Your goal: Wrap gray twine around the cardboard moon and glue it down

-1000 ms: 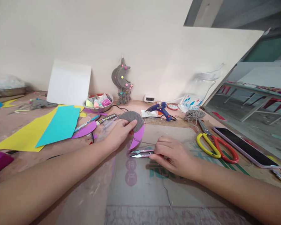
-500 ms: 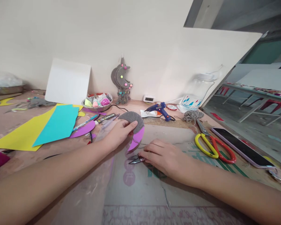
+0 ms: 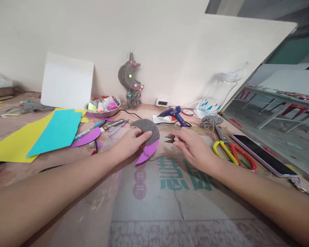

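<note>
Between the thumb and fingers of my left hand [image 3: 131, 142] is a crescent moon [image 3: 150, 149]. Grey yarn wraps its upper part, while the lower tip shows bare purple. My right hand [image 3: 193, 145] is closed around small thread snips [image 3: 171, 139], their pointed blades apart and facing left toward the crescent without touching it. A loose strand of grey yarn [image 3: 156, 157] runs from the crescent's lower part across the plastic-covered board [image 3: 144, 212]. The fingers under the crescent are partly hidden.
A blue glue gun [image 3: 173, 115] lies behind my hands. Yarn ball [image 3: 211, 121], red-and-yellow scissors [image 3: 234, 154] and a phone [image 3: 264, 154] are at right. Coloured sheets [image 3: 54, 132] and a bowl of clay [image 3: 103, 108] sit left; a finished-looking moon ornament [image 3: 130, 79] is against the wall.
My right hand has lifted the snips off the board and moved them up and away, right of the crescent. My left hand keeps its hold. The view has shifted slightly.
</note>
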`<state>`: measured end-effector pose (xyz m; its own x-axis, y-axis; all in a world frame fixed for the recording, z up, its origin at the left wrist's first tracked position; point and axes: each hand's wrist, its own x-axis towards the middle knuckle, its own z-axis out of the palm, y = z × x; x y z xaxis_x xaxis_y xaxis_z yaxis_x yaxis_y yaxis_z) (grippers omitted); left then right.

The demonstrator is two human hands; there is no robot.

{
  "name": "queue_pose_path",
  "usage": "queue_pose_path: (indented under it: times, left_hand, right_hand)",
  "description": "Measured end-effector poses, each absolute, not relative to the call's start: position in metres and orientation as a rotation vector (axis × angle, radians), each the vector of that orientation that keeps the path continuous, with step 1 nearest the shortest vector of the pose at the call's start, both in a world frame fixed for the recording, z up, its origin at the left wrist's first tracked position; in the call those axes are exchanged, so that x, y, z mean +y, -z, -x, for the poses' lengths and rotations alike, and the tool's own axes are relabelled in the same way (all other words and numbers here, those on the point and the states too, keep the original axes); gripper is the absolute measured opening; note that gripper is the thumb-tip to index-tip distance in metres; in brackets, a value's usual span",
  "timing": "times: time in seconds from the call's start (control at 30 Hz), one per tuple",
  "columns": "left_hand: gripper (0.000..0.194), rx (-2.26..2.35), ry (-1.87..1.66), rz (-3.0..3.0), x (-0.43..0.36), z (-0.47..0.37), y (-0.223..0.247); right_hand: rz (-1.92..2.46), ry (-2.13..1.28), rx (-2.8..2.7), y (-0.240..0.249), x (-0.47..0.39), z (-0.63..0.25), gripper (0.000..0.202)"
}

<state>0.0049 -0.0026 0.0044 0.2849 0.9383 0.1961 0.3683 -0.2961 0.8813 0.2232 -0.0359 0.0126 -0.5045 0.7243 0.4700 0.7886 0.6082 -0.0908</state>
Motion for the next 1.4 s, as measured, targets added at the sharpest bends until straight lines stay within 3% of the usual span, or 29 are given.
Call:
queue_pose_path:
  times: [0.67,1.4]
  left_hand:
    - [0.035,1.139,-0.883,-1.812,-0.005,-0.006,-0.007]
    - [0.038,1.128,-0.880,-1.824,-0.004,-0.005,-0.003]
  right_hand:
    - [1.239,0.388,-2.469,0.003,-0.029,-0.222,0.032]
    - [1.217,0.385,-2.508,0.003,-0.029,-0.223,0.031]
